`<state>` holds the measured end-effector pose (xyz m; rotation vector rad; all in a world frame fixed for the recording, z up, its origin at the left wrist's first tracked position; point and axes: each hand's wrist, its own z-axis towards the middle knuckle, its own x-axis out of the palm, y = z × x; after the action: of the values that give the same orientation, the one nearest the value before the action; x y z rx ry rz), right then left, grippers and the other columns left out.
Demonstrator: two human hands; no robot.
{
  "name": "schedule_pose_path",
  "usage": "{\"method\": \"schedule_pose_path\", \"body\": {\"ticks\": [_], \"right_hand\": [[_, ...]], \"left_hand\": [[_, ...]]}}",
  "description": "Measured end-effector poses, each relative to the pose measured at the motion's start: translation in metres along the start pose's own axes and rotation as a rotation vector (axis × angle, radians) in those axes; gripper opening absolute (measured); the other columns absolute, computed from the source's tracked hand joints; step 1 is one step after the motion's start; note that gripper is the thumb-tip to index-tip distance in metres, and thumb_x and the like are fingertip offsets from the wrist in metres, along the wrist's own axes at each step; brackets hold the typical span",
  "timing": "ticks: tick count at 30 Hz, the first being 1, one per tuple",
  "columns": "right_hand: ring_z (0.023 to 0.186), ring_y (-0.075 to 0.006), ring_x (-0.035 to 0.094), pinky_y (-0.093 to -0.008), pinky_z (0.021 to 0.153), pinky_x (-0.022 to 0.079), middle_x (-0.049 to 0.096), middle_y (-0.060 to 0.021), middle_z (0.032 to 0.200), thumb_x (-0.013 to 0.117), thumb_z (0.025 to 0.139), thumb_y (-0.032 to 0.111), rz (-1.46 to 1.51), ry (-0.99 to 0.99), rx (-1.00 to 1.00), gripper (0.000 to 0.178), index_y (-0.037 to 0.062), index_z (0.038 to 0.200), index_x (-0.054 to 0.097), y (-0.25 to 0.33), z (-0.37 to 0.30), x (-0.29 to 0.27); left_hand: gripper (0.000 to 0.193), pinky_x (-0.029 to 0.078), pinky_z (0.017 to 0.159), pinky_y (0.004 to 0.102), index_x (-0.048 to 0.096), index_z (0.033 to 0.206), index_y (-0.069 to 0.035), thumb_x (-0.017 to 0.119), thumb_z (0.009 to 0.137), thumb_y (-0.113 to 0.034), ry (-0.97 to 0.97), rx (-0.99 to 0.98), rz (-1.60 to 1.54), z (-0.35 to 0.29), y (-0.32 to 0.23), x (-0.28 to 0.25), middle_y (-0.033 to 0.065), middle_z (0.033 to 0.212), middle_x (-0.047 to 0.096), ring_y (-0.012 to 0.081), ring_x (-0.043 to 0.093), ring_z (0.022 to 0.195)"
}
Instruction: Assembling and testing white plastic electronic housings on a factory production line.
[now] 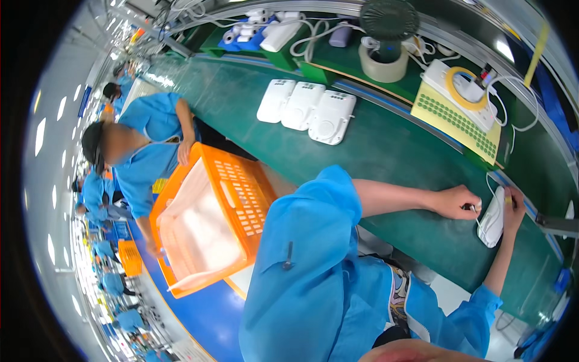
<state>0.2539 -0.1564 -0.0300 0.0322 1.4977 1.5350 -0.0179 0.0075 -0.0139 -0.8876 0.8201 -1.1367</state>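
Pointing its long axis roughly forward, the slim white device (492, 218) sits between the hands: the right hand (514, 208) grips its right side, while the left hand (457, 202), just left of it, is closed on a thin white cord (478, 222). Curled fingers hide the cord's end; whether the device touches the green desk (410, 241), I can't tell.

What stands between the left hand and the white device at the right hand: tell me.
Nothing visible blocks the way: the left hand is close beside the white device, with only a thin white cord showing between them.
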Motion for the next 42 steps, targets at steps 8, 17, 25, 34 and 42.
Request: {"method": "schedule_pose_path", "body": {"ticks": [8,17,25,34,42], "right_hand": [[0.094,-0.0127,0.059,-0.0270,0.086,0.046,0.069,-0.0051,0.104,0.065,0.103,0.013,0.068,0.078,-0.125,0.014,0.0001,0.106,0.070,-0.013,0.001,-0.003],[0.103,-0.0236,0.061,-0.0355,0.096,0.047,0.067,-0.0127,0.110,0.054,0.110,0.021,0.006,0.167,-0.116,0.028,-0.0037,0.115,0.066,-0.029,0.002,-0.024],[0.116,-0.0266,0.063,-0.0377,0.101,0.048,0.068,-0.0137,0.124,0.054,0.109,0.019,-0.027,0.167,-0.122,0.030,-0.0016,0.127,0.066,-0.068,0.010,-0.026],[0.121,-0.0295,0.063,-0.0391,0.107,0.048,0.066,-0.0188,0.133,0.041,0.113,0.035,0.303,-0.011,0.116,0.051,-0.0053,0.137,0.061,-0.021,0.009,0.012],[0.117,-0.0283,0.064,-0.0390,0.105,0.047,0.068,-0.0177,0.126,0.054,0.109,0.014,-0.032,-0.142,-0.370,0.029,-0.0044,0.129,0.064,0.063,-0.017,-0.013]], "left_hand": [[0.013,0.052,0.064,0.0412,0.069,0.088,-0.006,0.073,0.088,-0.019,-0.068,0.044,0.159,0.000,0.009,0.017,0.0097,0.078,0.069,0.0287,0.069,0.072],[0.014,0.054,0.065,0.0406,0.076,0.092,-0.010,0.071,0.086,-0.021,-0.094,-0.009,0.158,0.006,-0.001,0.022,0.0082,0.082,0.075,0.0277,0.072,0.074],[0.012,0.055,0.062,0.0327,0.075,0.095,-0.006,0.072,0.092,-0.018,-0.130,0.006,-0.023,0.012,0.006,0.017,0.0067,0.076,0.075,0.0186,0.073,0.067],[0.018,0.057,0.073,0.0294,0.072,0.107,0.001,0.073,0.098,-0.015,-0.152,-0.125,-0.460,0.015,0.015,-0.003,0.0065,0.094,0.075,0.0119,0.070,0.079],[0.018,0.056,0.082,0.0284,0.076,0.104,-0.002,0.082,0.090,-0.011,-0.202,-0.075,-0.338,0.017,0.009,-0.010,0.0044,0.097,0.077,0.0111,0.070,0.090]]}}
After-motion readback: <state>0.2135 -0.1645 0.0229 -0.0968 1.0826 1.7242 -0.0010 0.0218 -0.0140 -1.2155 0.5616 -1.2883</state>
